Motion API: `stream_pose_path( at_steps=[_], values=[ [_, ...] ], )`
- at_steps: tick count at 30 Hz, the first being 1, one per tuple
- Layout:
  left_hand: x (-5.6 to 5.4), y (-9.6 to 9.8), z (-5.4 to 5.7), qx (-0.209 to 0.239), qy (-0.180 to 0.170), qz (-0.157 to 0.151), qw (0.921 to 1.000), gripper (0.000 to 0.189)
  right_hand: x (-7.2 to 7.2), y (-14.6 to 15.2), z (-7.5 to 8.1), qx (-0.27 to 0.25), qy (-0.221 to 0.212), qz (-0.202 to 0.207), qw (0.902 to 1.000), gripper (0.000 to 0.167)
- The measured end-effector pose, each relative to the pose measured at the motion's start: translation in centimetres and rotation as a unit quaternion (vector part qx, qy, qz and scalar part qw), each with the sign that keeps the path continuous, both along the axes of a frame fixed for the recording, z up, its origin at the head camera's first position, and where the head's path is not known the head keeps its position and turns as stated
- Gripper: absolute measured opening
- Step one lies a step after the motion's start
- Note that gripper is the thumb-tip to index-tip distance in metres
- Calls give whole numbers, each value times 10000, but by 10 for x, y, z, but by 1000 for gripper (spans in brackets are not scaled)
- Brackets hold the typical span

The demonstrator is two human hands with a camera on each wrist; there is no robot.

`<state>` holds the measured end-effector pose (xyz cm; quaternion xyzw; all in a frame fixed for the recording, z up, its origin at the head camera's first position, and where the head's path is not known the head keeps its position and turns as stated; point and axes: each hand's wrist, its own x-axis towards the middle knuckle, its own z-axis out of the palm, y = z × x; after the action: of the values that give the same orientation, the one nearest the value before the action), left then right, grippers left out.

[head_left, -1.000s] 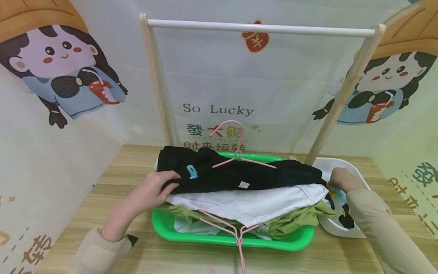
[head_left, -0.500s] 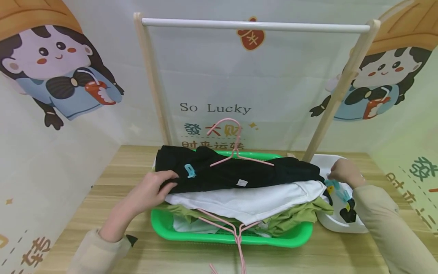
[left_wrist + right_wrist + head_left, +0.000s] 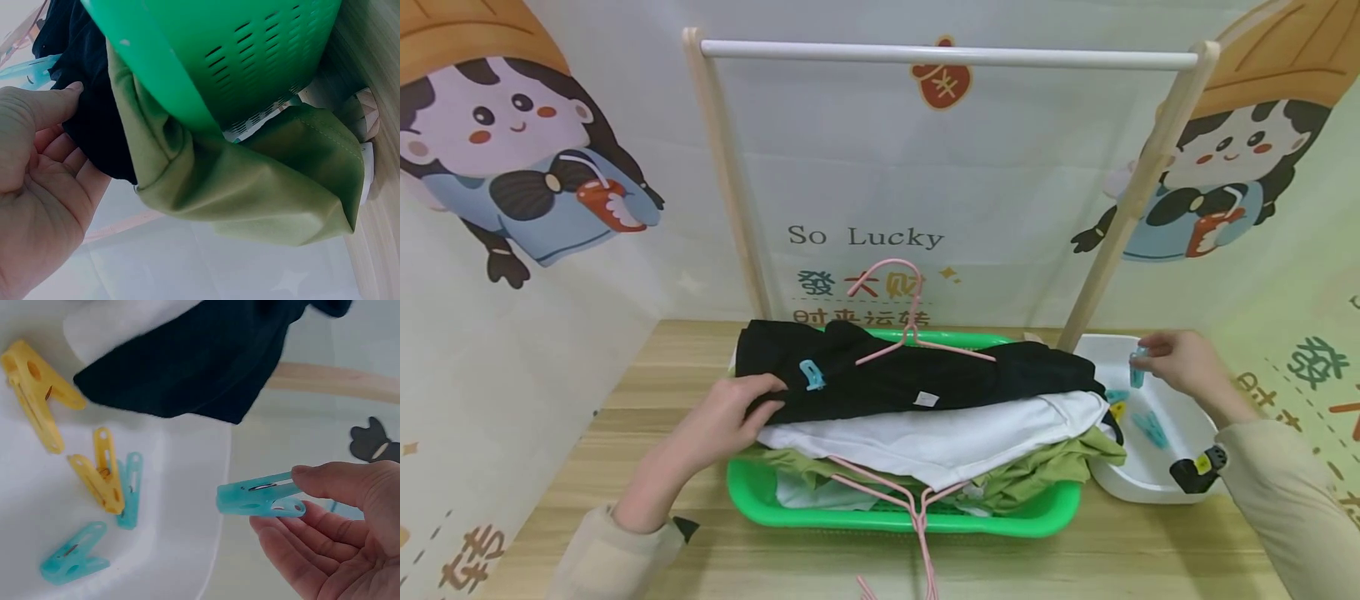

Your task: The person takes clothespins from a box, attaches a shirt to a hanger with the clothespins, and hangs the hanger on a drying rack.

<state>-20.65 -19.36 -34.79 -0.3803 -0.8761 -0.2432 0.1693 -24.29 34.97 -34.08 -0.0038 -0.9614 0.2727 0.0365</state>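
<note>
My left hand (image 3: 730, 417) pinches the left front edge of a folded black garment (image 3: 880, 379), thumb on top in the left wrist view. A blue clothespin (image 3: 812, 375) is on the cloth near those fingertips. The pink hanger (image 3: 908, 333) has its hook standing above the garment. Over the white tub (image 3: 1195, 400) at the right, my right hand (image 3: 1187, 367) holds another blue clothespin (image 3: 259, 495) between thumb and fingers. Yellow clothespins (image 3: 97, 475) and more blue clothespins (image 3: 74, 553) lie in that tub.
Beneath the black garment, a green basket (image 3: 820, 518) holds white cloth (image 3: 940, 437) and olive cloth (image 3: 1037, 479). More pink hangers (image 3: 921, 525) stick out over its front rim. A wooden rack with a white rail (image 3: 955, 55) stands behind.
My right hand has lifted out of the white tub and moved right with a blue clothespin. The left hand keeps its hold on the black garment. The head view has shifted slightly.
</note>
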Motion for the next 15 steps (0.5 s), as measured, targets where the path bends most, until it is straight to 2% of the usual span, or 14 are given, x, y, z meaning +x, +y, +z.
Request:
stream_pose_path(
  at_steps=[8, 15],
  values=[
    [2, -1, -1, 24, -21, 3, 10000, 15, 15, -10, 10, -91, 411, 104, 9991, 35],
    [0, 0, -2, 51, 39, -15, 10000, 15, 27, -19, 18, -416, 616, 224, 9970, 37]
  ],
)
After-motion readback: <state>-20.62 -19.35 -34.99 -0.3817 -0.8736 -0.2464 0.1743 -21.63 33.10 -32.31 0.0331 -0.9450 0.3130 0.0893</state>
